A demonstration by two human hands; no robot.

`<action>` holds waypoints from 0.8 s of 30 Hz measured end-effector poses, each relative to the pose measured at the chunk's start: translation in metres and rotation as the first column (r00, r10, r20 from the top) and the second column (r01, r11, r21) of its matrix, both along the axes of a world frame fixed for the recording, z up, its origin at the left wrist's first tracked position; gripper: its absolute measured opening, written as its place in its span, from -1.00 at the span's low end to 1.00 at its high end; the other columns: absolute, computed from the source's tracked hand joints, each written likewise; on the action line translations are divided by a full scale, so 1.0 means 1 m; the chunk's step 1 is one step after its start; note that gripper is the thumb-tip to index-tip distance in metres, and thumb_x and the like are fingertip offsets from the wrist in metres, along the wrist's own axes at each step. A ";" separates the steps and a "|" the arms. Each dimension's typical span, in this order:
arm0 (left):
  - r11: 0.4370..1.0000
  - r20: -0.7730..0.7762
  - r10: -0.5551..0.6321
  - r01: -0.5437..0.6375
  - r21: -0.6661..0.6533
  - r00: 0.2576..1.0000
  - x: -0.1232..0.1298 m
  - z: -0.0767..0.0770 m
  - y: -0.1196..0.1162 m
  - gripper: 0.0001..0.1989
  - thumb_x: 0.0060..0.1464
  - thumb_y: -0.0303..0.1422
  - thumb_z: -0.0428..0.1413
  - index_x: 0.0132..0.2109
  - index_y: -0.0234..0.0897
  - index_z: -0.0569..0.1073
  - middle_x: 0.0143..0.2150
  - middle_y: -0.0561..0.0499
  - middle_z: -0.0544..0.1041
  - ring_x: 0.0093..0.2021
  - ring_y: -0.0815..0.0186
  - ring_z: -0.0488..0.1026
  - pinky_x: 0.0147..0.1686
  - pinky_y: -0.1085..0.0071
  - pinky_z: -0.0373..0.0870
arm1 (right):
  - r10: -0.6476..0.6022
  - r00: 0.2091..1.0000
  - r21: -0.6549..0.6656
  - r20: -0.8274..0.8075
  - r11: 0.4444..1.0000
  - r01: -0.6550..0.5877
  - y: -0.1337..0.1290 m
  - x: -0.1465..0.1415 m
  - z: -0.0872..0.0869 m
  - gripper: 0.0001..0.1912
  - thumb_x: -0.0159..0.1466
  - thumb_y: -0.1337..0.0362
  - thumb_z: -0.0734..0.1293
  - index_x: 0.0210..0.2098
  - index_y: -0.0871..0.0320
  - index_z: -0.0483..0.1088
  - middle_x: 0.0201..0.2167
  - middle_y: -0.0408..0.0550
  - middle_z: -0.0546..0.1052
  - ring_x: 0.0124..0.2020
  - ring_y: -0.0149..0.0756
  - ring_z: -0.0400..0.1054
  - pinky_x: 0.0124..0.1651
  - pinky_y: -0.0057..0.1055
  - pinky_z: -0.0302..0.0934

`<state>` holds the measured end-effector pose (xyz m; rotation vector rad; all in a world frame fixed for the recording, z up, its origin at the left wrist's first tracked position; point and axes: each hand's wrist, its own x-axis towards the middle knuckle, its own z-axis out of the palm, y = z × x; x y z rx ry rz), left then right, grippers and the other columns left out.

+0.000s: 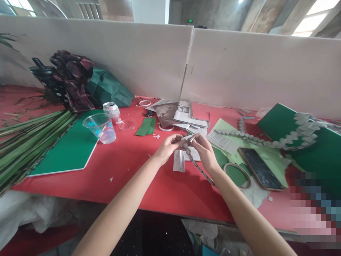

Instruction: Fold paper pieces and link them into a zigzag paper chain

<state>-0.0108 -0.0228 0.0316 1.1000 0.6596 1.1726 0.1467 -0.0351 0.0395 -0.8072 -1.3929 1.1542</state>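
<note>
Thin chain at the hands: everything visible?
The thin chain is greyish, its small links apparently folded paper. The left hand holds its upper part; the right hand pinches a small white piece beside it, perhaps joined. Below, it slants over the red tabletop and disappears at the right forearm. Whether it rests on the tabletop is unclear.

This is looking like a craft workshop: white partition panels are standing beyond the grip of the left hand and right hand, a green sign is glowing behind them, long leaves are lying left of the grip, and a folded white chain and green paper are covering the red tabletop to its right.
</note>
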 end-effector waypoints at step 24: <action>0.999 -0.031 -0.009 0.007 -0.039 0.999 0.001 0.001 -0.001 -0.64 -0.14 -0.18 0.32 -0.34 -0.37 0.43 -0.42 0.03 0.44 -0.38 0.36 0.43 -0.27 0.38 0.36 | -0.172 0.955 0.304 0.242 0.948 0.094 -0.005 0.003 -0.009 -0.84 0.32 0.15 0.21 -0.22 0.10 0.30 -0.28 -0.05 0.46 -0.23 -0.26 0.37 -0.12 -0.30 0.27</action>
